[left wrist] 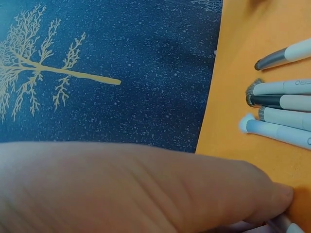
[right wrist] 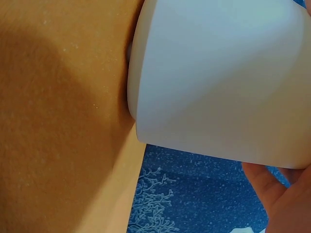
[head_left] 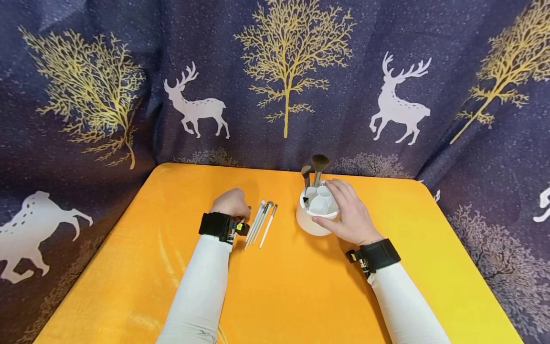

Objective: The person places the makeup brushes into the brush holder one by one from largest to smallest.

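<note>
1. here, the left hand (head_left: 232,203) lies knuckles-up on the orange tabletop (head_left: 279,286), just left of a row of loose brushes (head_left: 261,222); its fingers are curled under, and the left wrist view shows a fingertip (left wrist: 272,201) pressing a thin handle (left wrist: 283,224) against the cloth, so the grip looks closed on one brush, though most of that brush is hidden.
2. the brushes lie side by side, heads pointing away from the person, touching or nearly so; in the left wrist view five heads (left wrist: 265,99) show beyond the fingers.
3. the right hand (head_left: 348,212) cups the white holder (head_left: 315,210) from its right side, thumb at the near rim and fingers over the far rim: a wide grip that steadies the holder.
4. the holder stands upright near the middle of the tabletop, well apart from the loose brushes; two brushes (head_left: 315,172) stand in its back compartments, bristles up.
5. judged advice: pinch the handle low, lift it clear of its neighbours so none roll, and keep the holder braced so it does not tip.
6. both forearms, in white sleeves (head_left: 202,282) with black wrist straps (head_left: 216,225), reach forward, roughly parallel.
</note>
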`<control>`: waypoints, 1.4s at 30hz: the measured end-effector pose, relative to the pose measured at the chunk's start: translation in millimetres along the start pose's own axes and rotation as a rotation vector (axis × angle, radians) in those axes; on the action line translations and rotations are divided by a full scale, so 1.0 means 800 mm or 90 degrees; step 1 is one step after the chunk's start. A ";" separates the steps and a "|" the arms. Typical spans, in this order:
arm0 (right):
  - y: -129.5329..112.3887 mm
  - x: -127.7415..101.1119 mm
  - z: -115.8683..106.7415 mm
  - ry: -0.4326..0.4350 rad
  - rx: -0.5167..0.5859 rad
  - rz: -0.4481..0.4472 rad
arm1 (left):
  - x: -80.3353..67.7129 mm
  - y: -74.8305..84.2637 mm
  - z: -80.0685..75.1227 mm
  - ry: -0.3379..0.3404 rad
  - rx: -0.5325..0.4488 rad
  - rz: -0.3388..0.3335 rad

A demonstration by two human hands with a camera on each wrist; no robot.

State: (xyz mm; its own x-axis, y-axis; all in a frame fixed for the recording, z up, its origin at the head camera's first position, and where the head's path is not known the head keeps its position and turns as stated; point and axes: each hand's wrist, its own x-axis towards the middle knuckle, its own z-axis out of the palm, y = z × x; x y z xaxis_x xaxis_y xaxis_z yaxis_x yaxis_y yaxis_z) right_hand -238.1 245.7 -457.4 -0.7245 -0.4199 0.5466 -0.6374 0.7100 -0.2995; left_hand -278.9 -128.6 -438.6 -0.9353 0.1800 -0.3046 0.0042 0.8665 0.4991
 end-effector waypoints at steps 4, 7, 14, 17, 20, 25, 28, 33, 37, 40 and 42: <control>0.000 0.000 0.000 -0.001 -0.001 0.001 | 0.001 -0.001 0.000 0.001 -0.001 -0.002; -0.001 -0.001 0.000 -0.002 -0.002 0.003 | 0.002 -0.001 0.000 0.004 0.002 0.003; -0.002 0.000 -0.001 -0.006 -0.002 0.007 | 0.002 -0.002 -0.005 0.022 0.001 0.021; -0.001 0.000 -0.001 -0.006 -0.002 0.007 | 0.002 -0.001 -0.006 0.028 -0.011 0.023; 0.000 0.000 -0.001 -0.005 -0.002 0.005 | 0.002 0.000 -0.007 0.037 -0.028 0.023; 0.002 0.001 0.000 -0.002 -0.001 0.000 | 0.004 0.003 -0.009 0.066 -0.049 0.027; 0.002 0.001 0.000 -0.002 0.000 -0.002 | 0.005 0.005 -0.010 0.095 -0.047 0.029; 0.002 0.001 0.000 -0.005 -0.003 -0.001 | 0.004 0.009 -0.012 0.146 -0.052 0.053; 0.003 0.000 0.000 -0.004 -0.003 -0.001 | 0.000 0.012 -0.013 0.171 -0.061 0.084; 0.004 0.000 0.001 -0.003 -0.003 -0.001 | -0.002 0.013 -0.014 0.186 -0.067 0.104; 0.003 0.000 0.001 -0.003 -0.003 -0.001 | -0.001 0.013 -0.014 0.200 -0.068 0.112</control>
State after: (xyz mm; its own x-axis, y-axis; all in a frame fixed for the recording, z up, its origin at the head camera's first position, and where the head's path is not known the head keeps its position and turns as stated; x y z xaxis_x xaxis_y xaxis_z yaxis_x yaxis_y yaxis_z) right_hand -239.8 247.3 -458.8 -0.7244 -0.4238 0.5438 -0.6376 0.7117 -0.2947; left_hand -282.2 -125.3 -424.2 -0.9866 0.1556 0.0492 0.1532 0.7789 0.6082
